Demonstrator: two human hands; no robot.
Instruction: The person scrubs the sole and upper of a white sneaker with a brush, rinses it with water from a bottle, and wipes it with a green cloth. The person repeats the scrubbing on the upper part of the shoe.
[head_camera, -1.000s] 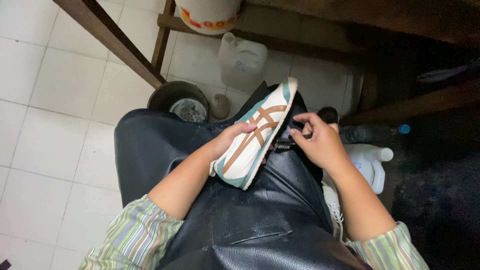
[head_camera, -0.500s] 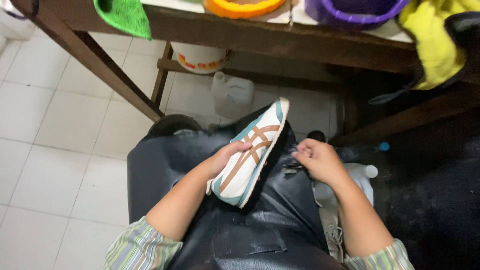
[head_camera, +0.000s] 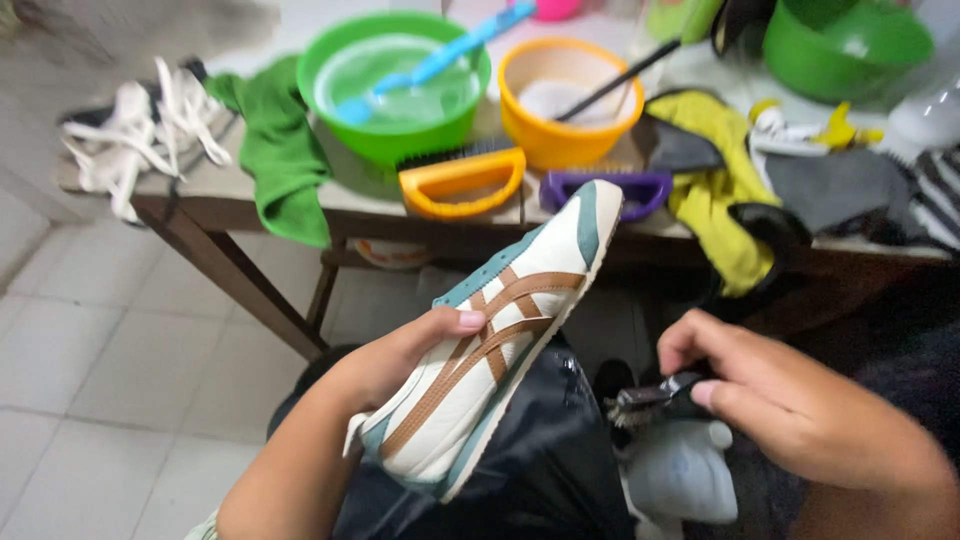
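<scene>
Cream sneaker (head_camera: 497, 335) now raised toward the surface (head_camera: 300, 200) at 12 o'clock; your left hand (head_camera: 400, 360) grasps it, right hand (head_camera: 790, 400) pinches a small brush (head_camera: 650, 398).

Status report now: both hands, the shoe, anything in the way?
Left hand grips cream leather sneaker with brown stripes, toe raised. Right hand holds small dark brush, apart from sneaker. Nothing between them; white plastic bottle below.
</scene>
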